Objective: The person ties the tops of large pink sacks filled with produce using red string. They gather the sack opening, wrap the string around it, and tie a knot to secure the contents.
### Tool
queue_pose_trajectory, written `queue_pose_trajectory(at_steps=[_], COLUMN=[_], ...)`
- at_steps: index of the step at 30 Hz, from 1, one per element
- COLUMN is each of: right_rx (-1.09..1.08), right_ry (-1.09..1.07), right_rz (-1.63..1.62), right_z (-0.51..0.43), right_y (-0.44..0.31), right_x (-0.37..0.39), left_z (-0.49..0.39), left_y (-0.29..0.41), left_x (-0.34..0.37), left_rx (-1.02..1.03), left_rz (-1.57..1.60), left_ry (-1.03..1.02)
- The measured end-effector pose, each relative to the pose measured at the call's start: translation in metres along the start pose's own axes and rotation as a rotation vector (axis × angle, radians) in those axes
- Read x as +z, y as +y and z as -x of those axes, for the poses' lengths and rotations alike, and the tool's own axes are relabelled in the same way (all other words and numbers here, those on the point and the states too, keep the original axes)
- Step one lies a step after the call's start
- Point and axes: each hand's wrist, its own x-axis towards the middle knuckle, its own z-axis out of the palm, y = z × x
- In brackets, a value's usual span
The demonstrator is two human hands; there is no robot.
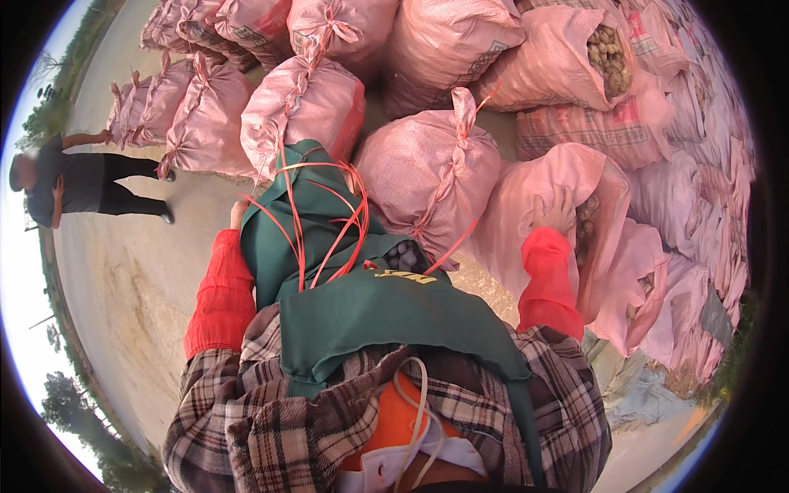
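My right hand [555,209] lies with spread fingers on the side of a pink woven sack [524,215], beside its open mouth, where round brownish produce [587,225] shows. At the left edge of my green apron [394,326], my left hand [239,212] is closed on a thin metal rod [257,182]; the apron partly hides its fingers. Several red plastic tie strips [354,228] hang in loops over the apron's front. Between my hands stands a pink sack [425,166] with its top gathered and tied. Another tied sack [302,111] stands ahead of my left hand.
Tied sacks [209,117] stand in a row at the far left, where a person [80,179] touches one. An open sack of produce [555,55] leans at the upper right. More pink sacks [666,191] are heaped along the right. Concrete ground [123,265] stretches leftward.
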Motion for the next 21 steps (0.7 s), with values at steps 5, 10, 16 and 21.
queue_pose_trajectory(at_steps=[5, 10, 16, 21], right_rx=[-0.028, -0.039, -0.015, 0.000], right_ry=[0.012, 0.073, 0.110, 0.147], right_rz=[-0.074, -0.093, -0.135, -0.188], right_z=[0.001, 0.003, 0.003, 0.001], right_y=[0.010, 0.015, 0.015, 0.020], right_x=[0.003, 0.005, 0.008, 0.015], left_z=[-0.042, -0.068, -0.078, -0.116], left_y=[0.033, 0.055, 0.096, 0.212], left_x=[0.006, -0.009, -0.069, -0.110], left_rx=[-0.032, -0.028, 0.034, 0.419], left_rz=[-0.165, -0.180, 0.151, 1.013], left_ry=[-0.120, -0.183, -0.287, -0.640])
